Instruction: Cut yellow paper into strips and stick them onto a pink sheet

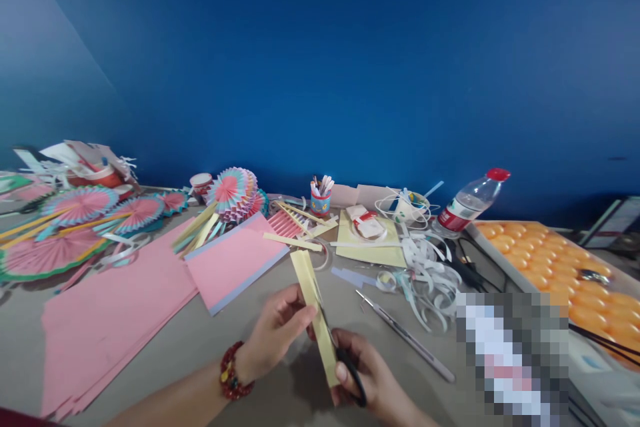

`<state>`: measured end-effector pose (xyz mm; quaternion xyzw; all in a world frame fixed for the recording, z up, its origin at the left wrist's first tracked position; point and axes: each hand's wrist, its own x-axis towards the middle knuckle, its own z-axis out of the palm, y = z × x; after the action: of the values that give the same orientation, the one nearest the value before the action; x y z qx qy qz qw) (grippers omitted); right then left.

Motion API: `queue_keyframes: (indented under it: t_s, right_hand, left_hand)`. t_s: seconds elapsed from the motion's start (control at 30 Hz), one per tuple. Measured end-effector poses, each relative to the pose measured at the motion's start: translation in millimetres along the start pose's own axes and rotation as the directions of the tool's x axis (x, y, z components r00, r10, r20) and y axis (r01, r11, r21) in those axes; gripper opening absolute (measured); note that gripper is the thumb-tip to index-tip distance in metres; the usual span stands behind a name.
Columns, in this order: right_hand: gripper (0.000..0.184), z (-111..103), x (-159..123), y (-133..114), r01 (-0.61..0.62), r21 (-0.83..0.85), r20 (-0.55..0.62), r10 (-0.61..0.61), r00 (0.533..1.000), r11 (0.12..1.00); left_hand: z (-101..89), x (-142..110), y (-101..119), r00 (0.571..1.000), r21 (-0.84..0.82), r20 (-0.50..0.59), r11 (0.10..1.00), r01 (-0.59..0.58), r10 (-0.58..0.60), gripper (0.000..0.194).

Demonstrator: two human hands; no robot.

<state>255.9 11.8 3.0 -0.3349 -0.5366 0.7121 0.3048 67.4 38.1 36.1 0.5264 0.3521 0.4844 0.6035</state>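
My left hand (283, 321), with a beaded bracelet (233, 372) at the wrist, pinches a folded strip of pale yellow paper (327, 355) near its middle. The strip stands tilted above the grey table. In my right hand (367, 367) is a pair of black-handled scissors (354, 373), with the fingers around the handles. Its blades run along the right side of the strip, pointing up and away from me. Whether they are biting into the paper cannot be made out. The lower end of the strip reaches down beside my right fingers.
Pink paper sheets (125, 310) and paper fans (83, 203) spread over the left. A craft knife (407, 333) lies right of my hands, near curled paper scraps (433, 280). Behind stand a pen cup (321, 201) and a plastic bottle (467, 207). An orange bumpy pad (555, 260) is far right.
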Motion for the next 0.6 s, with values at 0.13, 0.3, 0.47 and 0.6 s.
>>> queue_keyframes:
  t_s: [0.13,0.3,0.47,0.6]
  right_hand:
    - [0.067,0.6,-0.1,-1.6,-0.002,-0.025,-0.014,0.002,1.000,1.000]
    - [0.065,1.6,0.9,-0.4,0.000,-0.035,-0.035,-0.001,0.999,0.999]
    - [0.066,1.7,1.4,2.2,-0.011,-0.043,-0.042,0.009,0.999,0.999]
    - [0.066,1.5,1.1,4.0,-0.021,-0.064,-0.050,0.018,0.999,0.998]
  left_hand:
    - [1.0,0.1,0.2,1.000,0.012,-0.003,1.000,0.015,-0.015,0.034]
    - [2.1,0.7,1.6,1.000,-0.002,-0.005,1.000,0.025,-0.025,0.036]
    - [1.6,0.7,1.0,0.999,0.000,-0.001,0.999,0.033,-0.033,0.036]
    - [1.9,0.0,0.9,1.000,0.020,-0.007,0.999,0.030,-0.030,0.037]
